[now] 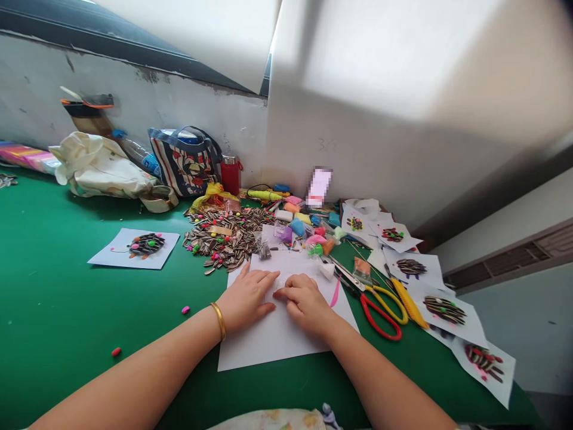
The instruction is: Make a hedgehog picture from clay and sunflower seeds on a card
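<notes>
A sheet of white paper (268, 352) lies in front of me on the green table. My left hand (247, 298) rests flat on its left part, fingers stretched out and apart, with a gold bangle (218, 321) on the wrist. On the same sheet, my right hand (308, 303) is curled, its index finger pressed down close to the left fingertips; anything under or within those fingers is hidden. A pink strip (335, 292) lies on the sheet's right side. Beyond the paper spreads a heap of striped sunflower seeds (228, 236) mixed with small coloured balls.
Right of the sheet lie scissors (380, 313) with red and yellow handles and a yellow utility knife (409, 303). Seed-picture cards (474, 322) line the right edge; another card (154, 258) lies left. Coloured clay packets (298, 227), bags (183, 161) and a red bottle (230, 175) stand behind.
</notes>
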Available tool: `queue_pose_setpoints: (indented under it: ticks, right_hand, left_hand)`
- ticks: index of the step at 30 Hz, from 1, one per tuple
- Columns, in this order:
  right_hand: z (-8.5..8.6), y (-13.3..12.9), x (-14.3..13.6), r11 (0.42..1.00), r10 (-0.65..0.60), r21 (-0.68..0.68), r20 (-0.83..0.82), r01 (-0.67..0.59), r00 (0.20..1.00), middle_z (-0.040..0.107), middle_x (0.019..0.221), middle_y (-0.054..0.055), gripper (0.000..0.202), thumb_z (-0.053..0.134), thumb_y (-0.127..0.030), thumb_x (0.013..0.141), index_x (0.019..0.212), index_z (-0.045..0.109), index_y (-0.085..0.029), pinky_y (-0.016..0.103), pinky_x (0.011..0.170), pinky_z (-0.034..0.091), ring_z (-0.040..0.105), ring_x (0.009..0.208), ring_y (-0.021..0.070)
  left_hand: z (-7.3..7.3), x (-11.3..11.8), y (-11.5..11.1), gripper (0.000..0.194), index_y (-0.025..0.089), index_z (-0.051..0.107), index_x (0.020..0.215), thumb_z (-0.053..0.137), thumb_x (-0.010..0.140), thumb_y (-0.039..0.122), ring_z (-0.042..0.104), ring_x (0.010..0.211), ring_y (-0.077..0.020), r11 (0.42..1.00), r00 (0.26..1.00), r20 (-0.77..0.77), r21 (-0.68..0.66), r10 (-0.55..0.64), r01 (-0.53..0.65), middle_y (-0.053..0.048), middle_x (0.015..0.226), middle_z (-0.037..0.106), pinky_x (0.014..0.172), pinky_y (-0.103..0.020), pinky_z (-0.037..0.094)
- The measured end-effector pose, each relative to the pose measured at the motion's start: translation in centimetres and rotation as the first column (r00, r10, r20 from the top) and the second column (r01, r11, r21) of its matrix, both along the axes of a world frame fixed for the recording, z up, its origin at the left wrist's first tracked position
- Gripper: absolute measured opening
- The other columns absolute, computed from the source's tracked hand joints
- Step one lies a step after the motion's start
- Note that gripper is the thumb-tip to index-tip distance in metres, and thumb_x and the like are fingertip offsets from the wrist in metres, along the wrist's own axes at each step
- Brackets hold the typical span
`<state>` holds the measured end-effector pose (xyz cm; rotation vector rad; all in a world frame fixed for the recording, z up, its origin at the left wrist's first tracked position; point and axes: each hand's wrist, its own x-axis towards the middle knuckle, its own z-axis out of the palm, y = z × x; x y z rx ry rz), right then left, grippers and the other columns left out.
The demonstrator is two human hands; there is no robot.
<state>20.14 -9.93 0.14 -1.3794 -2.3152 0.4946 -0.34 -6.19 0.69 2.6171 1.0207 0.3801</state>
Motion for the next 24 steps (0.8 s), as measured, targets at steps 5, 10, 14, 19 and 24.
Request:
queue_pose_setpoints:
  ticks: [5,10,14,19,24]
  right_hand:
    - [0.2,0.2,0.6,1.000,-0.017,0.003,-0.039,0.017,0.999,0.057,0.094,0.003,0.034,0.051,-0.005,0.078,0.096,0.072,-0.025,0.036,0.088,0.033,0.048,0.095,0.0193]
    - [0.4,0.4,1.3,0.997,-0.071,-0.011,-0.060,0.071,0.996,0.059,0.090,0.003,0.029,0.050,-0.005,0.079,0.084,0.072,-0.022,0.036,0.088,0.033,0.051,0.093,0.0187]
    - [0.3,0.4,0.9,0.999,-0.039,-0.007,-0.040,0.038,0.998,0.058,0.093,0.003,0.032,0.049,-0.005,0.079,0.091,0.072,-0.024,0.037,0.088,0.033,0.050,0.094,0.0195]
    - [0.2,0.3,0.6,0.999,-0.047,-0.014,-0.022,0.046,0.999,0.058,0.094,0.003,0.034,0.049,-0.004,0.080,0.097,0.071,-0.024,0.037,0.089,0.033,0.049,0.096,0.0194]
    - [0.2,0.3,0.7,0.999,-0.004,-0.032,-0.018,0.004,1.000,0.057,0.096,0.004,0.036,0.049,-0.005,0.079,0.101,0.071,-0.024,0.037,0.089,0.033,0.049,0.098,0.0198]
  left_hand:
    - [0.1,0.0,0.0,0.064,0.020,0.039,0.139,0.065,0.081,0.033,0.049,0.124,-0.0272,1.000,1.000,0.002,-0.005,0.003,-0.003,-0.012,0.130,0.056,0.115,-0.058,0.013]
    - [0.2,-0.2,0.0,0.062,0.022,0.040,0.139,0.063,0.082,0.033,0.050,0.123,-0.0272,1.000,1.000,0.018,-0.012,0.001,-0.001,-0.011,0.130,0.056,0.115,-0.057,0.012]
    - [0.3,-0.2,0.0,0.062,0.022,0.039,0.139,0.063,0.082,0.033,0.049,0.123,-0.0274,1.000,1.000,0.017,-0.018,-0.002,0.003,-0.011,0.131,0.056,0.115,-0.058,0.011]
    - [0.4,-0.1,-0.1,0.062,0.021,0.040,0.139,0.063,0.082,0.032,0.049,0.123,-0.0274,1.000,1.000,0.012,-0.020,0.001,-0.001,-0.012,0.130,0.056,0.115,-0.057,0.012]
    - [0.4,-0.1,-0.1,0.063,0.021,0.039,0.139,0.063,0.082,0.032,0.049,0.123,-0.0274,1.000,1.000,0.007,-0.021,0.001,-0.001,-0.012,0.131,0.056,0.115,-0.057,0.012]
